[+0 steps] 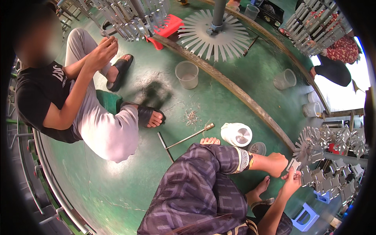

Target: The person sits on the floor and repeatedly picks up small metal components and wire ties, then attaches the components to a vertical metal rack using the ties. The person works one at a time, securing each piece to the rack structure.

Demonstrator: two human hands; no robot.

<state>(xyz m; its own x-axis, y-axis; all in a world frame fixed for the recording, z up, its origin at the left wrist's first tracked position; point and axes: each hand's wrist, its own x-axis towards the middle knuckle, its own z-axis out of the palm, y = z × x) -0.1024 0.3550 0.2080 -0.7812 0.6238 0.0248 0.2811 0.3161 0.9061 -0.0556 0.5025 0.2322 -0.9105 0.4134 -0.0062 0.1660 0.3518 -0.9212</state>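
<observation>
At the right, my right hand [291, 181] pinches a small flat metal piece [293, 165] between thumb and fingers. Its silver surface stands upright beside a rack hung with many similar pieces. My left hand [277, 163] is closed right next to that piece, its knuckles toward me; what its fingers hold is hidden. Just beyond both hands, rows of grey metal plates [329, 184] hang from a horizontal pole [346, 159]. The left forearm comes out of a sleeve with a white patterned cuff [243, 159].
A co-worker [47, 102] sits at the left, hands raised at another hanging rack [129, 15]. A T-handled wrench [188, 136], scattered small metal bits [191, 117], a white container [236, 134] and a clear tub [187, 74] are on the green floor. A long wooden beam [235, 88] crosses it.
</observation>
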